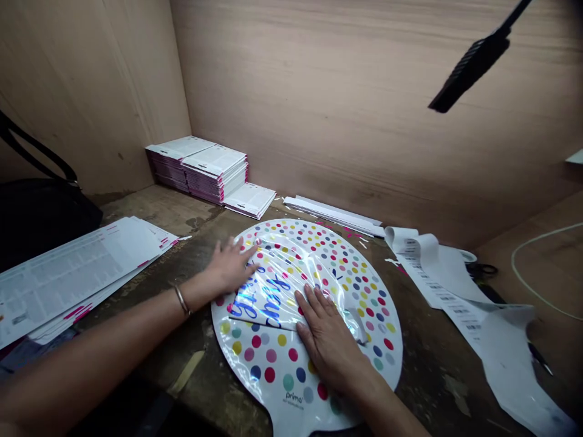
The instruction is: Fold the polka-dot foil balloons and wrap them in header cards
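A flat, round foil balloon [291,364] with many coloured dots lies on the table, its neck toward me and "prima" printed near it. Part of it is folded over, and this shiny folded flap [285,288] shows blue lettering seen sideways. My left hand [230,267] rests with fingers spread on the upper left edge of the flap. My right hand [328,337] lies flat on the flap's lower right side, fingers stretched out. Neither hand grips anything. The area under both palms is hidden.
Stacks of printed cards [214,161] stand against the back wall. Long printed card sheets [86,273] lie at left beside a black bag [40,206]. White strips [334,215], a curling label roll [460,309], scissors [483,269] and a pen [541,359] are at right.
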Available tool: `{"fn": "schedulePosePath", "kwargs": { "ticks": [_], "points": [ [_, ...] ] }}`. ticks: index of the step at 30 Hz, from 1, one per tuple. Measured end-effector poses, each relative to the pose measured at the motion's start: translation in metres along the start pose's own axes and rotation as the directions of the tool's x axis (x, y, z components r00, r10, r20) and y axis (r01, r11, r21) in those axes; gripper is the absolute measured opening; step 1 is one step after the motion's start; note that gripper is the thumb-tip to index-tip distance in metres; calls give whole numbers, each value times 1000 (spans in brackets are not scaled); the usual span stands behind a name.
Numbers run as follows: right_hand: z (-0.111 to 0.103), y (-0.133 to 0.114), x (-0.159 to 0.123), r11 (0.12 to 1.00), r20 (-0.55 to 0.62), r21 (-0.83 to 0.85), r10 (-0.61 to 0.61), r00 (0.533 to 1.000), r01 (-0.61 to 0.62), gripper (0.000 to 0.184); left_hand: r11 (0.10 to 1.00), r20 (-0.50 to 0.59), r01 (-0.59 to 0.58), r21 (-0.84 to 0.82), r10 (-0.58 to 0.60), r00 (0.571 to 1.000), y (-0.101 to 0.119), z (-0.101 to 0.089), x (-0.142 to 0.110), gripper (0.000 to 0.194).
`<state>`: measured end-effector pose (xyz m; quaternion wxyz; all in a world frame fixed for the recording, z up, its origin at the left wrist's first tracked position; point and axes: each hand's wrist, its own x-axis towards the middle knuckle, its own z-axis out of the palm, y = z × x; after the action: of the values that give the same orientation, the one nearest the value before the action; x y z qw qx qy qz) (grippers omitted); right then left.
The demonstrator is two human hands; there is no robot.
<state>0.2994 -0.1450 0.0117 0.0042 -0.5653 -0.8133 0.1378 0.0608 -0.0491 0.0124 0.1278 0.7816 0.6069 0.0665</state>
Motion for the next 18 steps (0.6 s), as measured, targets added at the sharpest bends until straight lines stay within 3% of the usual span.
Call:
{"fn": "schedulePosePath", "kwargs": {
  "ticks": [3, 7, 9, 11, 14, 18],
  "points": [
    [-2, 4, 0, 1000, 17, 9, 5, 1000, -5, 55, 995, -24, 93, -42, -95, 995, -15, -23, 14, 46],
    [-3, 4, 2, 1000, 8, 0, 2, 1000, -2, 55, 963, -12, 210, -167, -215, 976, -13, -30, 23, 62],
    [-3, 3, 2, 1000, 4, 2, -5, 1000, 5, 55, 923, 58, 301, -238, -296, 953, -11, -28, 31, 66],
    [-3, 1, 1, 1000, 3, 7, -5, 1000, 5, 55, 874, 168, 367, -318, -329, 929, -11, -26, 40, 55],
    [-1, -3, -3, 999, -1, 33, 1, 1000, -1, 55, 794, 280, 384, -470, -279, 919, -8, -24, 47, 35],
    [-7, 10, -2, 984, -21, 177, 15, 1000, -11, 59, 658, 203, 210, -723, -88, 975, 6, -27, 41, 33]
  ]
}}
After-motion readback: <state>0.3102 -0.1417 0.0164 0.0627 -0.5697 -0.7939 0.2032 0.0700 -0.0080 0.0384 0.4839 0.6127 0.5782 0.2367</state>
